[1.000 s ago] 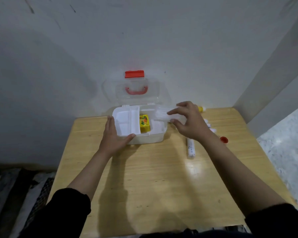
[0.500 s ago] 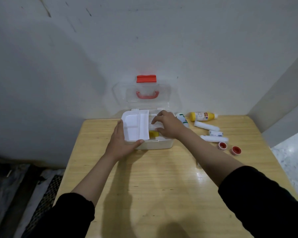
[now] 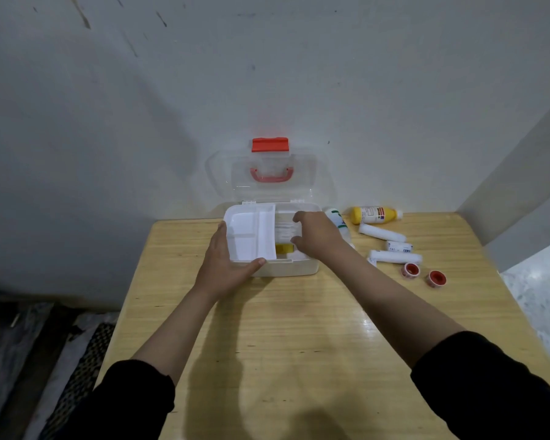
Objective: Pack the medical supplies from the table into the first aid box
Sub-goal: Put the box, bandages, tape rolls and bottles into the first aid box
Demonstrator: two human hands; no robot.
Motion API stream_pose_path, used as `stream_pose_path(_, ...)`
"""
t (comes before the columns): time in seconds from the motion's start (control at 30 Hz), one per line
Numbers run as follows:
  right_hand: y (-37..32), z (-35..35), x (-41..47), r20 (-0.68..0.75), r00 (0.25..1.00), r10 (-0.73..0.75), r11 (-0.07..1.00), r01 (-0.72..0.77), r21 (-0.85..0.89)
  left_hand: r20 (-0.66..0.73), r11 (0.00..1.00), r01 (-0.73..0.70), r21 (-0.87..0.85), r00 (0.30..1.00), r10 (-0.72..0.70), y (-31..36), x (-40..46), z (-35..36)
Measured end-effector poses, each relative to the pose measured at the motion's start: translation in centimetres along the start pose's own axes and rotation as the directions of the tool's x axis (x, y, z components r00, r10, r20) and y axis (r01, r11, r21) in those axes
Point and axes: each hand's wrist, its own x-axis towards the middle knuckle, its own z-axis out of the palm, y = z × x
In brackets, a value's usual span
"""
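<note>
The white first aid box [image 3: 286, 270] stands at the table's far middle, its clear lid [image 3: 272, 176] with a red latch leaning open against the wall. A white divided tray [image 3: 250, 235] fills the box's left half. My left hand [image 3: 227, 268] grips the box's front left corner, thumb on the rim. My right hand [image 3: 315, 235] reaches into the right half and holds a clear packet of white cotton [image 3: 283, 231] over a yellow box [image 3: 285, 248]. To the right lie a yellow bottle [image 3: 375, 215], white bandage rolls [image 3: 381, 232] [image 3: 394, 257] and two red tape rolls [image 3: 411, 270] [image 3: 437, 278].
A white bottle with green print [image 3: 338, 218] lies just behind my right wrist. A small wrapped roll [image 3: 399, 247] sits between the bandages. The wooden table [image 3: 283, 344] meets the wall at the back and a wall corner at the right; a floor mat lies lower left.
My right hand carried the clear cotton packet from beside the box leftward and down into its right half. My left hand kept its grip on the box. The view shifted left.
</note>
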Motion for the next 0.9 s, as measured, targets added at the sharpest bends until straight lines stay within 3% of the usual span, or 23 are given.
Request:
stream_pose_path(0.33, -1.3, 1.3, 0.7, -0.017, 0.999, 0.035, 0.994, -0.033, 0.102, -0.01, 1.0, -0.019, 0.004, 1.0, 0.019, 0.3, -0.2, 0.0)
stream_pose_path(0.47, -1.6, 1.8, 0.9, -0.08, 0.992, 0.101, 0.971, -0.08, 0.223, -0.003, 1.0, -0.014, 0.001, 1.0, 0.014, 0.3, -0.1, -0.2)
stream_pose_path(0.63, -1.4, 0.9, 0.4, -0.035, 0.991, 0.133, 0.938, -0.114, 0.326, 0.003, 1.0, -0.005, 0.005, 1.0, 0.005, 0.3, -0.2, -0.2)
stream_pose_path(0.8, 1.3, -1.2, -3.0, -0.248, 0.963, 0.108, 0.907, 0.007, 0.422, 0.007, 1.0, 0.009, -0.003, 1.0, -0.009, 0.6, -0.3, -0.3)
stream_pose_path(0.9, 5.9, -2.5, -5.6, -0.306, 0.94, 0.15, 0.929, -0.029, 0.368, 0.011, 1.0, 0.02, -0.017, 1.0, -0.019, 0.6, -0.3, -0.4)
